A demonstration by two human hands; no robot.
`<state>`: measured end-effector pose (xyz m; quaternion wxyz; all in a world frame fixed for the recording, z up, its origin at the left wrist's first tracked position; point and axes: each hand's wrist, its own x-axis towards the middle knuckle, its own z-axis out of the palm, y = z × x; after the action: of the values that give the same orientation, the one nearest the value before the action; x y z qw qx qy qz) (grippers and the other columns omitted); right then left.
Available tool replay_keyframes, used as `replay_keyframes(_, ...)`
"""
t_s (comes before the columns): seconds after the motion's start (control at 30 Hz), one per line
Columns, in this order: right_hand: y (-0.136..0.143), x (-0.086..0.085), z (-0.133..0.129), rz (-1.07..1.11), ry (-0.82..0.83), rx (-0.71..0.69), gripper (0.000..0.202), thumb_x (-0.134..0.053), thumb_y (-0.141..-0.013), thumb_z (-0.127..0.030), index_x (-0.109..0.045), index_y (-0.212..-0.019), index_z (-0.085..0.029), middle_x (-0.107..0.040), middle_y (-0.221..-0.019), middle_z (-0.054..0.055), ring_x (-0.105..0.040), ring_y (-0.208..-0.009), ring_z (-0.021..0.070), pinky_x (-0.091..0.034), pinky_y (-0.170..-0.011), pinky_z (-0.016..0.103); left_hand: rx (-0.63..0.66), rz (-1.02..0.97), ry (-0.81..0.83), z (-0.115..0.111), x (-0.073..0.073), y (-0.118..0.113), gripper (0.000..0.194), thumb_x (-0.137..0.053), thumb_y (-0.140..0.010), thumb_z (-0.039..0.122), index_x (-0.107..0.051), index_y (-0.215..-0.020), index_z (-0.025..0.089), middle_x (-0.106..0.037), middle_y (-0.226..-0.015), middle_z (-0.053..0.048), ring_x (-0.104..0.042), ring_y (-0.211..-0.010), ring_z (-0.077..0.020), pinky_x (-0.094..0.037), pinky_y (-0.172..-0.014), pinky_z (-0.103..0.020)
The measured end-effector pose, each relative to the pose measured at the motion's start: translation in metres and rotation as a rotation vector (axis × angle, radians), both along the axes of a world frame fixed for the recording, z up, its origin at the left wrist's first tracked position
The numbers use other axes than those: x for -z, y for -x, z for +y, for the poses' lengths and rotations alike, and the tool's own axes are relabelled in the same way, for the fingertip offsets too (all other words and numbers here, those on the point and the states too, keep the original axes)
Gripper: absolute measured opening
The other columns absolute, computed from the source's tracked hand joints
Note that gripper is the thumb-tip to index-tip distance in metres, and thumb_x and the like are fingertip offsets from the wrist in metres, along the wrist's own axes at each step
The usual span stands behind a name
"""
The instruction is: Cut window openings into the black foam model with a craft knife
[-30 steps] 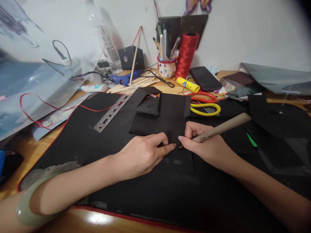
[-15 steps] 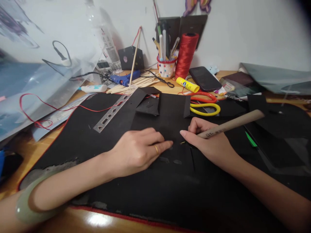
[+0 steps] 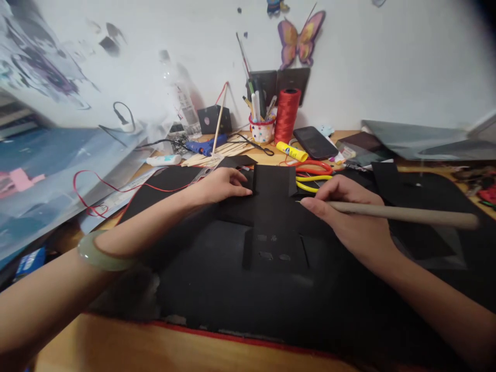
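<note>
A black paper piece (image 3: pixel 273 217) with small cut-out shapes near its lower end lies on the dark mat (image 3: pixel 217 299). My left hand (image 3: pixel 227 185) rests at the left of its upper part, fingers loosely bent and apart, over a folded black paper flap (image 3: pixel 237 161). My right hand (image 3: pixel 344 212) is closed around a pen-shaped craft knife (image 3: pixel 411 213) with a thick beige handle pointing right. The knife's thin tip is by the paper's right edge, near a side flap; I cannot tell whether it touches. Behind that hand are scissors (image 3: pixel 314 178) with yellow and red handles.
Along the back are a blue glue gun (image 3: pixel 205 145), wooden sticks (image 3: pixel 228 149), a pen cup (image 3: pixel 261 129), a red thread spool (image 3: pixel 288 116), a yellow glue stick (image 3: pixel 292 152) and a phone (image 3: pixel 315 143). Red ribbon (image 3: pixel 91 194) curls at left.
My view has tilted up. My left hand has moved away from the lower paper to its upper left side. My right hand has shifted up the paper, and the knife handle now lies lower, nearly level.
</note>
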<state>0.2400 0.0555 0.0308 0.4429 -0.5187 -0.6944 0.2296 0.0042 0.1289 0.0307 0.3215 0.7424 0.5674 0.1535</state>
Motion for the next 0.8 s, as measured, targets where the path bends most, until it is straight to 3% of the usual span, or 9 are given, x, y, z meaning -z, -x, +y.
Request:
replay_keyframes(0.1,-0.008,-0.012,-0.002,-0.043,0.050,-0.041,0.020,-0.059,-0.074,-0.039,-0.053,-0.070,-0.021,-0.052,-0.060,-0.004,-0.046,-0.049,0.0071,-0.036,-0.047,0.021,0.056,-0.059,0.141,-0.009,-0.007,-0.004,0.039,-0.064,-0.065,0.041,-0.063,-0.089,0.011,-0.063,-0.075,-0.003,-0.056,-0.070,-0.0160,-0.041,-0.062,-0.024)
replay_keyframes(0.2,-0.019,-0.015,-0.015,-0.219,0.085,-0.070,0.025,-0.040,-0.085,-0.042,-0.056,-0.084,-0.023,-0.056,-0.061,-0.003,-0.048,-0.044,0.0070,-0.038,-0.047,0.022,0.067,-0.106,0.235,-0.028,-0.009,0.000,0.029,-0.067,-0.062,0.036,-0.063,-0.078,0.012,-0.061,-0.067,0.000,-0.055,-0.066,-0.0134,-0.038,-0.060,-0.021)
replay_keyframes(0.3,-0.030,-0.006,-0.039,-0.588,0.043,-0.108,0.029,-0.040,-0.083,-0.047,-0.053,-0.074,-0.023,-0.054,-0.054,-0.002,-0.051,-0.045,0.0116,-0.036,-0.045,0.025,0.002,-0.152,0.299,-0.054,-0.005,0.008,0.028,-0.066,-0.062,0.035,-0.058,-0.077,0.013,-0.057,-0.065,0.002,-0.052,-0.061,-0.0120,-0.036,-0.054,-0.020)
replay_keyframes(0.37,-0.033,0.004,-0.054,-0.734,0.086,-0.128,0.026,-0.049,-0.078,-0.048,-0.051,-0.076,-0.022,-0.058,-0.061,-0.001,-0.053,-0.047,0.0142,-0.036,-0.045,0.026,-0.064,-0.190,0.320,-0.073,0.001,0.014,0.026,-0.063,-0.065,0.035,-0.053,-0.077,0.014,-0.055,-0.065,0.003,-0.051,-0.059,-0.0112,-0.035,-0.053,-0.019)
replay_keyframes(0.47,-0.032,0.015,-0.066,-0.702,0.160,-0.165,0.014,-0.054,-0.076,-0.033,-0.046,-0.076,-0.022,-0.057,-0.064,-0.001,-0.052,-0.051,0.0128,-0.037,-0.047,0.025,-0.164,-0.256,0.332,-0.099,0.008,0.021,0.024,-0.055,-0.071,0.037,-0.044,-0.076,0.016,-0.051,-0.062,0.005,-0.047,-0.055,-0.0092,-0.033,-0.051,-0.018)
replay_keyframes(0.57,-0.025,0.015,-0.059,-0.550,0.248,-0.230,0.009,-0.048,-0.077,-0.017,-0.042,-0.072,-0.022,-0.053,-0.059,-0.005,-0.048,-0.049,0.0093,-0.037,-0.048,0.021,-0.257,-0.361,0.390,-0.120,0.014,0.021,0.028,-0.059,-0.068,0.038,-0.041,-0.071,0.017,-0.045,-0.056,0.007,-0.042,-0.049,-0.0074,-0.028,-0.046,-0.017)
replay_keyframes(0.7,-0.016,0.009,-0.031,-0.459,0.203,-0.210,0.009,-0.050,-0.075,-0.017,-0.042,-0.072,-0.022,-0.055,-0.061,-0.004,-0.049,-0.051,0.0090,-0.037,-0.051,0.021,-0.320,-0.482,0.490,-0.139,0.017,0.017,0.035,-0.068,-0.060,0.039,-0.041,-0.066,0.017,-0.045,-0.051,0.007,-0.041,-0.045,-0.0069,-0.028,-0.044,-0.017)
replay_keyframes(0.8,-0.012,0.006,-0.016,-0.474,0.189,-0.177,0.011,-0.051,-0.076,-0.026,-0.042,-0.074,-0.022,-0.055,-0.062,-0.003,-0.050,-0.053,0.0107,-0.036,-0.052,0.023,-0.425,-0.634,0.564,-0.148,0.015,0.014,0.039,-0.071,-0.060,0.041,-0.040,-0.068,0.018,-0.049,-0.053,0.006,-0.045,-0.046,-0.0075,-0.031,-0.044,-0.017)
